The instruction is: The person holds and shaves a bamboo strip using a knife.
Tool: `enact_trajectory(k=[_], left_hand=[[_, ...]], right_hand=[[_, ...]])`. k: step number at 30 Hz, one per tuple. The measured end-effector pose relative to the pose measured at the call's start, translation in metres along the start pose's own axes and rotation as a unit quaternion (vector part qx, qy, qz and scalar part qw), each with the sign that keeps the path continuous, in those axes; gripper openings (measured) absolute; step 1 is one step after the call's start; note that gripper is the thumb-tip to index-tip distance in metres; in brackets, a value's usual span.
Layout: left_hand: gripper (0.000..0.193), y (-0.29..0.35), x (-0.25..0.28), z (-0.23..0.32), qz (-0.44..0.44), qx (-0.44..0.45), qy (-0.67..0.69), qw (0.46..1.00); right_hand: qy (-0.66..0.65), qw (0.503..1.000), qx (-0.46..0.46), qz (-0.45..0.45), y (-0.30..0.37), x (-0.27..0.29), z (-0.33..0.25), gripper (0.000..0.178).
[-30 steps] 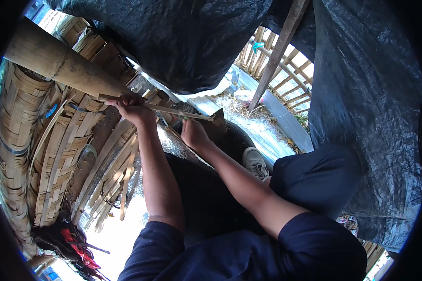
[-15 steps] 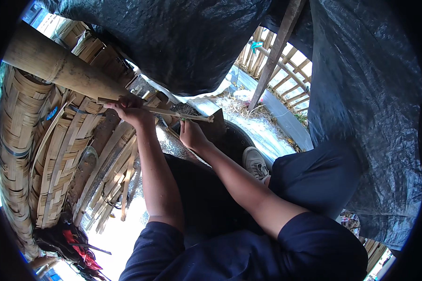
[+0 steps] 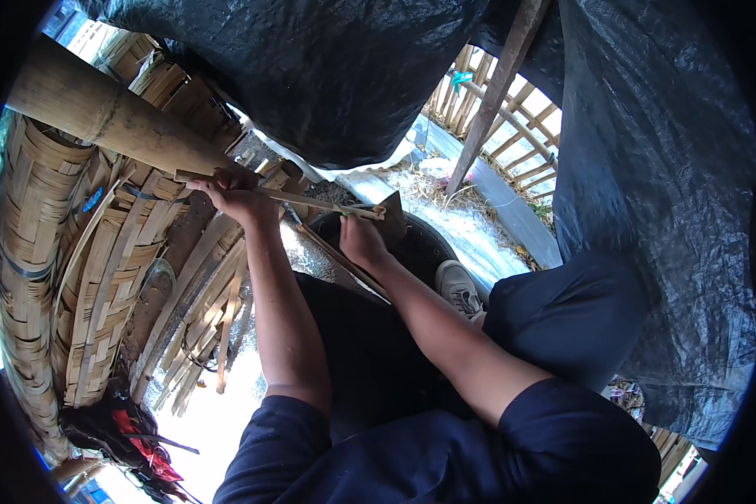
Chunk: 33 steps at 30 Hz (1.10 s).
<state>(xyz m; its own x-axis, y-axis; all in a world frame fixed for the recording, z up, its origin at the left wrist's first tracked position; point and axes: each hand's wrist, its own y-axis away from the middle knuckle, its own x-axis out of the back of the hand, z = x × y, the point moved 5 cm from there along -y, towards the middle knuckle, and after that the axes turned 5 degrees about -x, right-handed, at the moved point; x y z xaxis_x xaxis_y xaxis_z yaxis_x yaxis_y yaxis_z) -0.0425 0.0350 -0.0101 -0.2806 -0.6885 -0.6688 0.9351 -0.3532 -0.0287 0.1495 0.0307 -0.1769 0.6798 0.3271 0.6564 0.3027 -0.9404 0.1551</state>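
Note:
My left hand (image 3: pixel 239 202) is closed around a long, pale bamboo strip (image 3: pixel 302 200), which slants away to the right. The strip's far end looks split or frayed. Just below that end my right hand (image 3: pixel 363 239) is closed, its fingertips close to the strip. A small greenish bit shows at those fingertips, too small to name; what the hand grips is hidden. Beside the strip's end stands a dark, angular flat piece (image 3: pixel 392 220), its kind unclear. Under it is a round black container (image 3: pixel 433 244).
Woven bamboo panels (image 3: pixel 46 269) and a thick bamboo pole (image 3: pixel 118 122) line the left. Several loose strips (image 3: pixel 214 336) lie beside them. Black plastic sheeting (image 3: pixel 311 76) hangs ahead and at the right. A wooden post (image 3: pixel 496 97) leans near a slatted fence (image 3: pixel 521 134).
My right hand has moved a little to the right, along the strip's far end. My left hand stays in about the same place, still holding the strip.

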Motion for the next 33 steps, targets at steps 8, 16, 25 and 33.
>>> enact_trajectory(k=[8,16,25,33], left_hand=[[0.056,0.005,-0.011,-0.01,-0.033,-0.003,-0.002,0.999],[0.056,-0.002,0.002,-0.008,0.02,-0.007,0.006,1.0],[0.056,-0.003,0.007,-0.001,0.017,-0.029,-0.044,0.998],[0.057,-0.005,0.017,-0.003,0.039,-0.013,-0.018,0.999]], right_hand=[[0.089,0.985,-0.131,-0.073,-0.002,-0.005,0.095,0.032],[0.069,0.983,-0.166,-0.025,0.018,0.005,0.114,0.028],[0.022,1.0,0.006,0.006,0.011,-0.026,0.016,0.025],[0.13,0.98,-0.132,-0.072,0.026,-0.017,0.115,0.025]])
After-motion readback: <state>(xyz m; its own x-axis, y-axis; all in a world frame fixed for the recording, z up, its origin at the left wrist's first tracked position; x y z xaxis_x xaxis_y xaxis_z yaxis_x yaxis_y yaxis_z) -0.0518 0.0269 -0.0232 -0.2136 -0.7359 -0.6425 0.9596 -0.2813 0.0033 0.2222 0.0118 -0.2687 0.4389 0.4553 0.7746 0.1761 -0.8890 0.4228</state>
